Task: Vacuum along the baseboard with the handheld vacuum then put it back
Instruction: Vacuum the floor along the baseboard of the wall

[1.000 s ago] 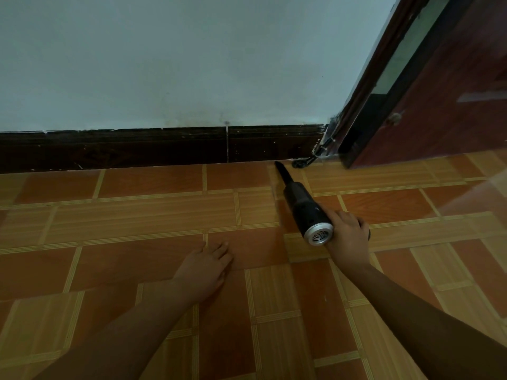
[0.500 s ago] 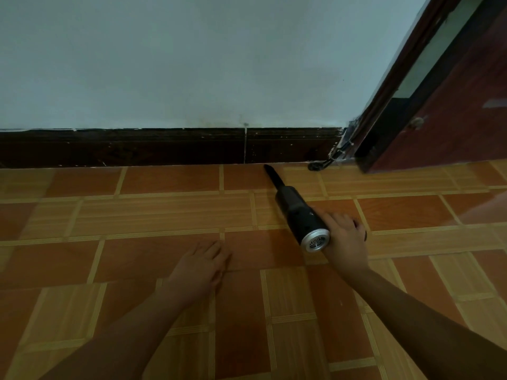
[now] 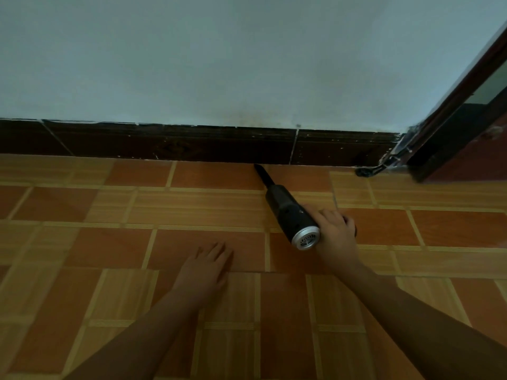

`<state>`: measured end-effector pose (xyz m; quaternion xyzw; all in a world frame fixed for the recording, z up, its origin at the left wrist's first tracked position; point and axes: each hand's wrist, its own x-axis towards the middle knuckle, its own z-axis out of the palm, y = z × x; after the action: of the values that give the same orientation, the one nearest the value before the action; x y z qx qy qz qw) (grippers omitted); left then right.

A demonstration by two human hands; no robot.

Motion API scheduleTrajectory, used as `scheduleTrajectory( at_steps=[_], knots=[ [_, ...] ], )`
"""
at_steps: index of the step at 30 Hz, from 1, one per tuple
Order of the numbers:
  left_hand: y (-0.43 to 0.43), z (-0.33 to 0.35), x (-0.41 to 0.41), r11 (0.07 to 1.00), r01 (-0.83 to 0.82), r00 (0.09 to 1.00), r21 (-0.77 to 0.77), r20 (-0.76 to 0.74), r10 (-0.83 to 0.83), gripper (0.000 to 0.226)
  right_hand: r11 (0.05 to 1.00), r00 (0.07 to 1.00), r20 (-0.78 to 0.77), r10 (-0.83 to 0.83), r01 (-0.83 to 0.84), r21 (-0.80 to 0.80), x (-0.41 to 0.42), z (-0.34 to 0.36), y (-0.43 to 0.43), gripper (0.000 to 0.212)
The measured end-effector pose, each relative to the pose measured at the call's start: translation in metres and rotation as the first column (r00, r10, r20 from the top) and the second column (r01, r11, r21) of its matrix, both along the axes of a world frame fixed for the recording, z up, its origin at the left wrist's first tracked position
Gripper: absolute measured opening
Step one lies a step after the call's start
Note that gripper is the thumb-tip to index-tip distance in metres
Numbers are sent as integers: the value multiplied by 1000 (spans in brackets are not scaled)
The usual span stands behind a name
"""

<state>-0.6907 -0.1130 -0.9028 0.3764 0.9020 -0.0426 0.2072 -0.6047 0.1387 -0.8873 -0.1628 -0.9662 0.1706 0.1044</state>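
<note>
Along the baseboard (image 3: pixel 192 144) we sit further left of the door (image 3: pixel 477 160) now, so the sweep advances; our right hand (image 3: pixel 333 234) wraps the vacuum (image 3: pixel 288 212), and our left hand (image 3: pixel 204 267) lies flat with its fingers straight.

the right hand (image 3: pixel 336 234) wraps the grip of the handheld vacuum (image 3: pixel 288 209), hiding it, and whether the nozzle tip touches the baseboard (image 3: pixel 164 144) is too fine to tell. the palm of the left hand (image 3: pixel 205 266) lies face down, unseen, and both forearms (image 3: pixel 153 330) are cut off by the bottom edge. the door (image 3: pixel 474 157) is cropped by the right edge, and the small dark object (image 3: pixel 366 171) at its frame's foot is too small to identify.
</note>
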Motion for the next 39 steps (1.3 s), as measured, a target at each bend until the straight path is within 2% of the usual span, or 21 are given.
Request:
scheduleTrajectory(
  at_steps=[6, 12, 21, 24, 31, 39],
  knots=[
    [-13, -1, -4, 999, -13, 1000, 53, 22, 12, 56, 998, 998, -20, 57, -57, 11, -19, -3, -20, 47],
    [-16, 1, -6, 999, 21, 998, 36, 50, -23, 57, 991, 992, -14, 123, -122, 48, -43, -4, -42, 51],
    [-17, 1, -11, 996, 48, 997, 69, 56, -52, 57, 972, 972, 28, 234, -234, -1, -83, 6, -75, 54],
    [-18, -2, -11, 996, 53, 997, 70, 57, -57, 57, 967, 967, -5, 255, -255, 4, -95, 6, -87, 55],
    [-20, -5, -12, 994, 53, 997, 91, 44, -57, 54, 958, 958, -13, 287, -287, 0, -110, 8, -102, 60],
    [-18, -5, -12, 996, 48, 998, 71, 33, -51, 55, 969, 969, -22, 248, -247, 12, -100, 6, -90, 58]
  ],
)
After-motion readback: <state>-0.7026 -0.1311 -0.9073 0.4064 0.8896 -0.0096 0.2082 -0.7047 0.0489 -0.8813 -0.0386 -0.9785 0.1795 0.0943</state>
